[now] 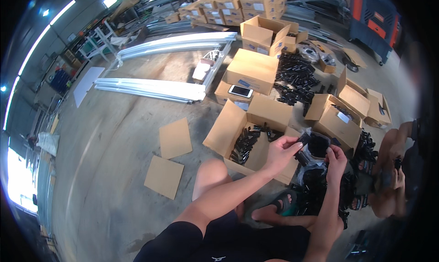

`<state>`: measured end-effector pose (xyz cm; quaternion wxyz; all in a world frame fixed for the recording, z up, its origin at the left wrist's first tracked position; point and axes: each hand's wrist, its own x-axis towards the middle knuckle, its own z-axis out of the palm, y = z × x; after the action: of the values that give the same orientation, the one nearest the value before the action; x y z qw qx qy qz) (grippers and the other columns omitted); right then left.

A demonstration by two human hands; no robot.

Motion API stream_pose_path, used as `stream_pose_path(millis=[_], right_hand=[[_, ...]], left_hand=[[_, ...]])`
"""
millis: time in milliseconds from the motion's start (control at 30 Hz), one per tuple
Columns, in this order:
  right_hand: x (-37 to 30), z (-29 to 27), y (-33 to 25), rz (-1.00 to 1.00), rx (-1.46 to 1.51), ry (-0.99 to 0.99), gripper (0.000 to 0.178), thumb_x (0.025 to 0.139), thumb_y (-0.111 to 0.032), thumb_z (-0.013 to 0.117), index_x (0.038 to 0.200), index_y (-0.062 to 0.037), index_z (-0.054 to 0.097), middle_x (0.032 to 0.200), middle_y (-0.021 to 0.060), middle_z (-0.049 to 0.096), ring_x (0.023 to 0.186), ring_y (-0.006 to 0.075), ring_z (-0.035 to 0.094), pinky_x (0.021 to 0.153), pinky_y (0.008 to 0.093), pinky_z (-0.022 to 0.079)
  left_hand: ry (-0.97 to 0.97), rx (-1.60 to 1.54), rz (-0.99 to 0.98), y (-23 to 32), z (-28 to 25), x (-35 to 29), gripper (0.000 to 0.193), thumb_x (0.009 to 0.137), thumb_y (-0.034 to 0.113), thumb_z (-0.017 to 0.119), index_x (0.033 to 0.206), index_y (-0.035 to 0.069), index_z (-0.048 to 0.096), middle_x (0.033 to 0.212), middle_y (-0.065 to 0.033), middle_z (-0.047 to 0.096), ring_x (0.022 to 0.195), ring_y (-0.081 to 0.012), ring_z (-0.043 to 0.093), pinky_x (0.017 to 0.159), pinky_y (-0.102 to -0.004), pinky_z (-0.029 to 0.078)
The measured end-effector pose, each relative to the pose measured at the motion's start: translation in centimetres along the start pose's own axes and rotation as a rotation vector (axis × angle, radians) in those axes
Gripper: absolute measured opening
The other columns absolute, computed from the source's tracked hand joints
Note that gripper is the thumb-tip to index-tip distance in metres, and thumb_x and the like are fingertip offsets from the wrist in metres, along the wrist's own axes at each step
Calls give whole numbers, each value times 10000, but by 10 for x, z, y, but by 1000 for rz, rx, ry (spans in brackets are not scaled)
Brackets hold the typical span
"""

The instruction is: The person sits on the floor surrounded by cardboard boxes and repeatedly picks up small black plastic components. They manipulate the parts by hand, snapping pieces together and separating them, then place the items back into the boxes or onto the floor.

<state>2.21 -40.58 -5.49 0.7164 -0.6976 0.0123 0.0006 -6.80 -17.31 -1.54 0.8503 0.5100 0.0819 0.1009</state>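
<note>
My left hand (282, 153) pinches a small black part (302, 140) between thumb and fingers, at the left side of a clear plastic bag (307, 169). Dark contents (318, 145) fill the bag's round mouth; their kind is too small to make out. On the other side, my right hand (336, 160) has its fingers closed at the bag's rim. Just left of my hands stands an open cardboard box (225, 130), with several black parts (247, 144) lying along its inside. More black parts (315, 189) are heaped on the floor below the bag.
Another open carton (336, 125) stands beyond my right hand. A phone (240, 91) lies on a closed carton (251, 70). A second person's hand (398, 177) holds a black piece at the right. Cardboard sheets (175, 138) and metal profiles (151, 88) lie at the left.
</note>
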Motion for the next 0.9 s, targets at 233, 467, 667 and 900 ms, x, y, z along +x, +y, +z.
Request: stream_pose_path(millis=[233,467,667,900], right_hand=[[-41,44,-20,48,277,-116,157,981,-45,669,1123,17,695,918,17,692,775,96,614,697,244,499],[-58,31,-32,32,276,-147,221,947,-27,678,1161,27,683,1025,46,706,923,116,645,845,263,513],[-50,20,-27,107,324,-45,162,911,-35,749,1061,17,720,968,34,719,882,96,653,829,244,520],[-55,28,-23,253,380,-56,135,924,-75,754,1024,15,740,928,41,730,816,88,655,765,237,528]], left_hand=[[-8,151,28,-15,6,-6,228,958,69,724,1163,-16,670,1054,-60,727,912,-63,652,793,-226,528],[65,90,-72,-26,20,3,223,952,118,736,1141,10,691,1001,-45,731,903,-97,679,826,-260,550],[60,26,-76,-44,37,9,217,977,63,687,1179,-15,671,1038,-113,743,896,-173,738,773,-288,601],[6,48,-35,-46,48,-1,219,960,26,708,1168,-34,672,1053,-85,733,922,-102,683,858,-246,548]])
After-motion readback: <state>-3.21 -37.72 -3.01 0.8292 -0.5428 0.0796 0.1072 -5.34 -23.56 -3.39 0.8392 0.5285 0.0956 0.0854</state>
